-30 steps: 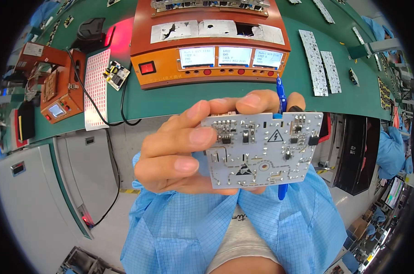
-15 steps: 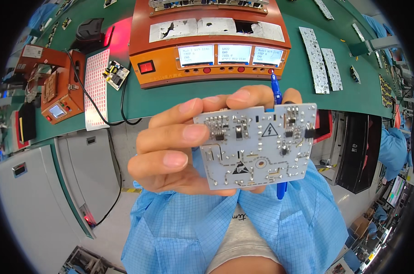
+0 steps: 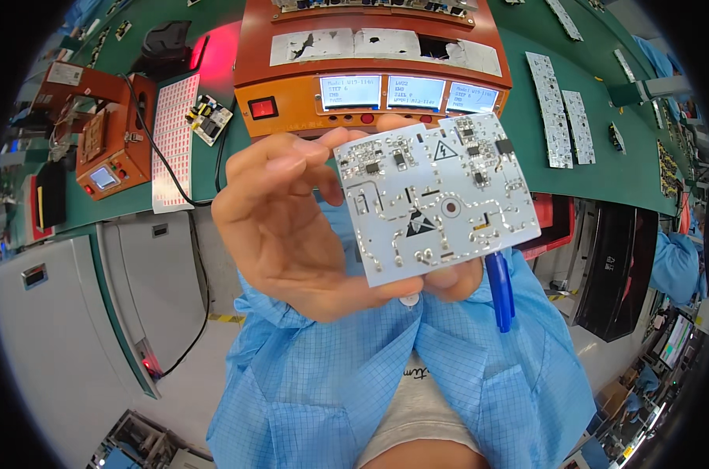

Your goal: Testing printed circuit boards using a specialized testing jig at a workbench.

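A white printed circuit board [image 3: 448, 207] with solder joints and small components faces me, tilted, in front of my chest. My left hand [image 3: 272, 223] grips its left side, with the fingertips at the upper left corner and the thumb under the lower edge. Behind the board is my right hand [image 3: 457, 280], mostly hidden; a fingertip shows at the top edge and part of the hand below the lower edge. A blue pen [image 3: 500, 293] sticks out beneath the board beside my right hand, its upper part covered by the board.
An orange test unit [image 3: 292, 117] with three lit screens stands on the green bench [image 3: 518, 176]. Left of it lie another circuit board [image 3: 210, 119], a label sheet [image 3: 173, 148] and a smaller orange device [image 3: 120, 156]. Board strips [image 3: 550, 109] lie right. A red bin [image 3: 554, 227] sits below the bench edge.
The board has moved up and tilted, its right side now turned differently. My left fingers have slid off its front face to the upper left corner. The pen's top is now hidden.
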A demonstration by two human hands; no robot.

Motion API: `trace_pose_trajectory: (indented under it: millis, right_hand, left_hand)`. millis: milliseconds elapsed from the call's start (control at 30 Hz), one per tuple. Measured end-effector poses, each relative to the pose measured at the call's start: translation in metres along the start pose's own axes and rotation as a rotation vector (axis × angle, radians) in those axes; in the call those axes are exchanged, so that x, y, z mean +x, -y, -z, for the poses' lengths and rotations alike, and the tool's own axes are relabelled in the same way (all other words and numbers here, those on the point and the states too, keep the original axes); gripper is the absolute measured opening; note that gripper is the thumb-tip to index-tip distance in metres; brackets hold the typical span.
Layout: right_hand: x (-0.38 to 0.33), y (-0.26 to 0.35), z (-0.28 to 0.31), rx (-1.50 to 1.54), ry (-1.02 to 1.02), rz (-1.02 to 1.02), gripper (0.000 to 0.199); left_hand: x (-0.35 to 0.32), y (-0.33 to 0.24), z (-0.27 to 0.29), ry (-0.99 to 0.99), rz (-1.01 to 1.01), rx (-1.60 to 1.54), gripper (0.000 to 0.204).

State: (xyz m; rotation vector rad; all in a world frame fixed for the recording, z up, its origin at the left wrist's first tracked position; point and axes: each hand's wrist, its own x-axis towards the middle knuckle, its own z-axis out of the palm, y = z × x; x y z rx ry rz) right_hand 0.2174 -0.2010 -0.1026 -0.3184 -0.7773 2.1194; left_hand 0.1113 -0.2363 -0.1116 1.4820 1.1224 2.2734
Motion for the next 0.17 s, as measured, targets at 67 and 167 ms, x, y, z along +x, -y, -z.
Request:
trace_pose_trajectory:
  millis: [67, 167]
  right_hand:
    - [0.0039, -0.0041, 0.0031, -0.047, 0.007, 0.057, 0.088]
    - [0.0074, -0.0033, 0.0071, -0.120, 0.062, 0.032, 0.092]
  left_hand:
    - [-0.0008, -0.0009, 0.0008, -0.009, 0.033, 0.020, 0.093]
    - [-0.0023, -0.0029, 0.0014, -0.025, 0.094, 0.040, 0.094]
